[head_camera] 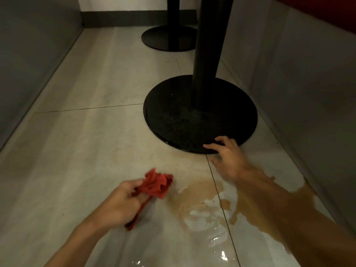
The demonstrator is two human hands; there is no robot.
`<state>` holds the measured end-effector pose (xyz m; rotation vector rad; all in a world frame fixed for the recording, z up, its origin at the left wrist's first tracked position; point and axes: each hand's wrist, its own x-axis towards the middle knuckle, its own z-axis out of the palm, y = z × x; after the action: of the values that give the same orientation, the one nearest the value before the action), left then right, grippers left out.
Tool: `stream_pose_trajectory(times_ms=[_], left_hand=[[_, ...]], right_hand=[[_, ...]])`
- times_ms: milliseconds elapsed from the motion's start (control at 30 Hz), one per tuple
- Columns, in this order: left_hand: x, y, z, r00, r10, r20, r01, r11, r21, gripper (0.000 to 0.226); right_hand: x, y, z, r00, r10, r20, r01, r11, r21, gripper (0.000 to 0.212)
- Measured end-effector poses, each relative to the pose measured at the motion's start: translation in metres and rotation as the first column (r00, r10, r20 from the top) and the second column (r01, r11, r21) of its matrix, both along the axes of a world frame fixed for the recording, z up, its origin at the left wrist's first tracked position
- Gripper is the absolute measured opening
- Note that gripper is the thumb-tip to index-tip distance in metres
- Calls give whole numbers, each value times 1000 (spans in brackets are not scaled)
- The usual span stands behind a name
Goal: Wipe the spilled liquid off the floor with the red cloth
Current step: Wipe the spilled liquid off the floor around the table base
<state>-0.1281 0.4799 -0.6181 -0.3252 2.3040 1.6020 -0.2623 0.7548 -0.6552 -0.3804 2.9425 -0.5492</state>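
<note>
Two bare hands reach over a pale tiled floor [86, 141] beneath a row of pedestal tables. The left hand [123, 201] grips the red cloth [156, 185], fingers and thumb curled round it. Most of the fabric sits bunched in front of the knuckles, and a narrow tail trails back beneath the palm. The cloth sits just left of the spilled liquid [200, 191]; whether it touches the tiles cannot be told through the motion blur.

The spill is a brown puddle lying across a tile joint. It spreads right, beneath the person's right forearm, toward the foot of the grey panel [298, 74] on that side. Closer to the camera, a clear glossy film of wet catches the light.

The right hand [229, 158] holds nothing. Its fingers are spread and loosely bent, with the fingertips at the near rim of a round black table base [200, 112], which looks speckled with droplets. A black column [210, 45] rises from that base and out of view.

Farther along stands a second black base [169, 38] with its own post, near a dark skirting board. Another grey panel [28, 54] lines the left side.
</note>
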Motion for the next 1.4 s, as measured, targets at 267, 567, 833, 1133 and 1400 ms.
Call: stream_pose_trajectory(times_ms=[267, 567, 833, 1133, 1400], left_hand=[[-89, -29, -15, 976, -64, -209, -85, 768, -635, 35], [-93, 43, -35, 907, -388, -164, 132, 631, -764, 55], [-78, 19, -50, 872, -428, -238, 111, 647, -755, 51], [-8, -53, -55, 971, 80, -226, -228, 603, -764, 43], [39, 44, -33, 988, -28, -153, -99, 644, -758, 44]], right_hand=[[-14, 7, -2, 1000, -10, 13, 11, 997, -72, 41], [-13, 5, -3, 999, -1, 33, 2, 998, -56, 57], [-14, 5, -5, 1000, 5, 16, -5, 999, -53, 46], [-4, -2, -3, 1000, -22, -2, 22, 999, -31, 39], [1, -5, 4, 999, -25, 46, 26, 1000, -16, 40]])
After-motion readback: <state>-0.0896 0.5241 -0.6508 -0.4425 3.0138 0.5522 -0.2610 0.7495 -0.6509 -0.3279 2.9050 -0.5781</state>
